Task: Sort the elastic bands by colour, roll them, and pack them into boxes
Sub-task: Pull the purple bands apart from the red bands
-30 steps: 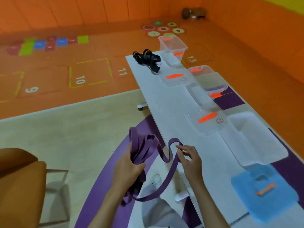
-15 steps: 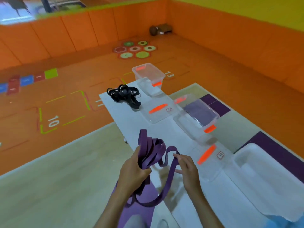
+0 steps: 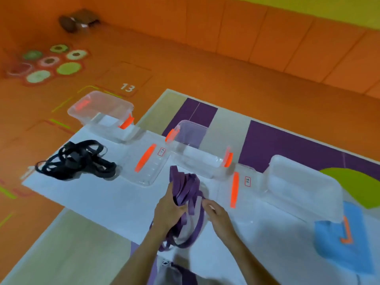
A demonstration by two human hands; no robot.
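Observation:
My left hand (image 3: 167, 210) grips a bundle of folded purple elastic bands (image 3: 186, 188) above the white table (image 3: 102, 200). Loops of the bundle hang below the hand. My right hand (image 3: 216, 212) holds a strand of the purple bands at the bundle's right side. A pile of black elastic bands (image 3: 78, 159) lies at the table's far left. Clear plastic boxes with orange latches stand along the far edge: one (image 3: 102, 114) at the back, one (image 3: 197, 145) just beyond my hands.
Two clear lids (image 3: 144, 165) (image 3: 240, 190) with orange handles lie flat beside the boxes. A larger white tub (image 3: 302, 186) stands at the right, with a blue lid (image 3: 341, 239) below it. Orange floor with painted numbers surrounds the table.
The view has swung right and closer over the table. My hands have carried the purple bundle from beside the table edge to over the tabletop, and the loose loop is drawn in closer.

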